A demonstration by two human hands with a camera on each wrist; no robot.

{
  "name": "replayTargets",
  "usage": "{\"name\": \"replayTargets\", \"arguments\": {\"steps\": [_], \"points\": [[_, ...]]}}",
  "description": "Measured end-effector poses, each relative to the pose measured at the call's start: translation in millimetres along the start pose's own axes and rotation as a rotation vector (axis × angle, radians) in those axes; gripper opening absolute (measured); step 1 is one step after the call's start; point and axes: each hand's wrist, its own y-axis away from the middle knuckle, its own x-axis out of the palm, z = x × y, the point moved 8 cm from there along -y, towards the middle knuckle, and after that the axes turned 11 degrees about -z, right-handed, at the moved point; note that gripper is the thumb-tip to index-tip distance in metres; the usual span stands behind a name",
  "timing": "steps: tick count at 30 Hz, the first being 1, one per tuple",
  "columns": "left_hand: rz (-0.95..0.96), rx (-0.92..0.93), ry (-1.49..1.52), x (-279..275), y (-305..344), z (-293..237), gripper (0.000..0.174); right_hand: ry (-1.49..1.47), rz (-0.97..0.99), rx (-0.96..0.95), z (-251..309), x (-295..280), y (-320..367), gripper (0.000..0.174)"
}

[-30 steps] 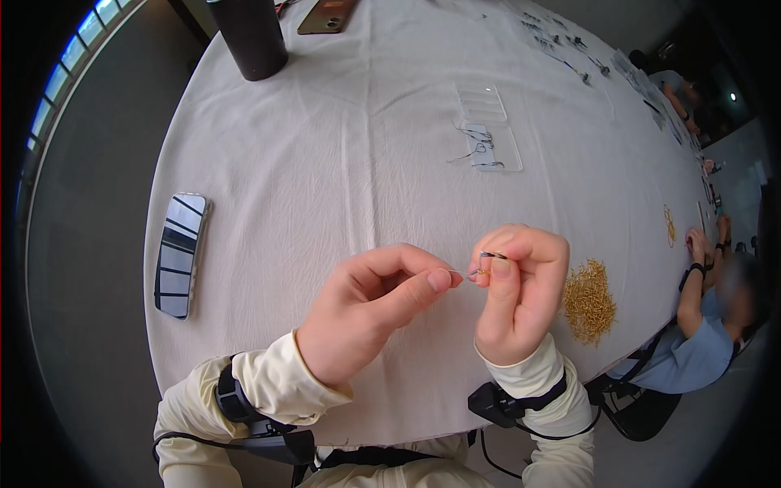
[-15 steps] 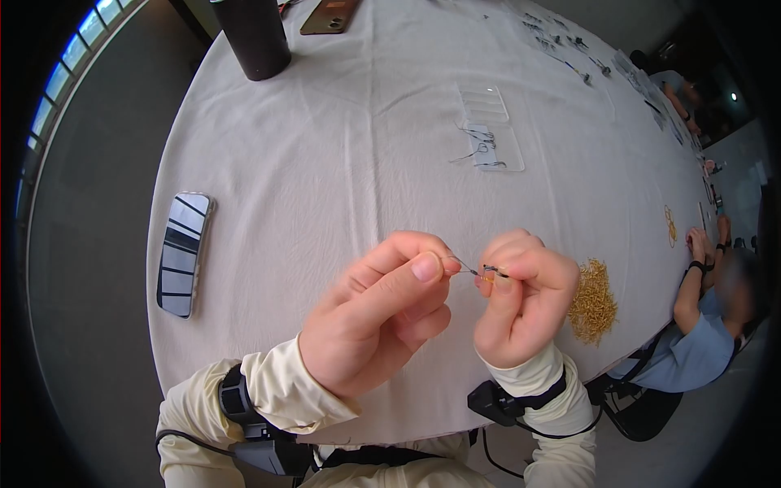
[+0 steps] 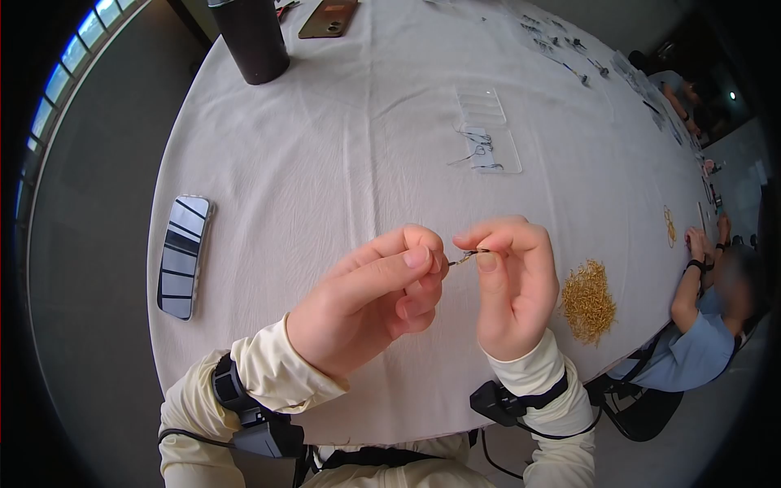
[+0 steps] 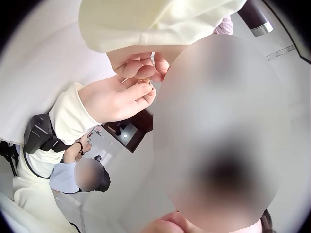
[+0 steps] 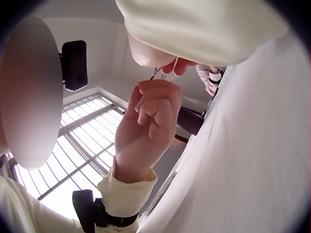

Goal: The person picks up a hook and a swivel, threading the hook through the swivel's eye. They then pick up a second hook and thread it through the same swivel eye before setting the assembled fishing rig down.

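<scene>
In the head view my left hand [image 3: 366, 289] and right hand [image 3: 517, 285] are raised over the cloth, fingertips close together. Between them stretches a small, thin dark piece with a gold fitting [image 3: 465, 258]; its exact kind is too small to tell. The left thumb and forefinger pinch one end, and the right thumb and forefinger pinch the dark other end. A pile of tiny gold metal pieces [image 3: 589, 302] lies just right of the right hand. The left wrist view shows a gold glint at the right fingertips [image 4: 146, 89].
Ahead, a clear plastic box [image 3: 508, 146] lies open, with dark looped wire-like pieces on a white card. A phone [image 3: 182, 256] rests at the left, a black tumbler [image 3: 250, 41] and brown phone [image 3: 327, 18] at the back. Another person [image 3: 691, 325] sits at the right edge.
My left hand has drawn back slightly to the left after rising, its fingers now covering the thin line seen earlier. The right hand has shifted slightly, its forefinger straighter, still pinching the dark end.
</scene>
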Motion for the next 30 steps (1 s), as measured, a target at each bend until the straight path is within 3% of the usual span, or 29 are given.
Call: {"name": "replayTargets", "arguments": {"steps": [5,16,21,30], "points": [[-0.073,0.018,0.024,-7,-3,-1,0.015,0.075,0.006,0.015,0,-4,-4,0.009],[-0.221,0.058,-0.092,-13,0,2,0.01,-0.386,0.097,0.413,-15,13,7,0.009],[-0.264,0.121,-0.291,-20,0,-2,0.01,-0.358,0.115,0.505,-25,16,10,0.011],[-0.215,0.289,-0.384,-15,-1,-8,0.009,-0.359,0.124,0.604,-29,17,17,0.012]]}}
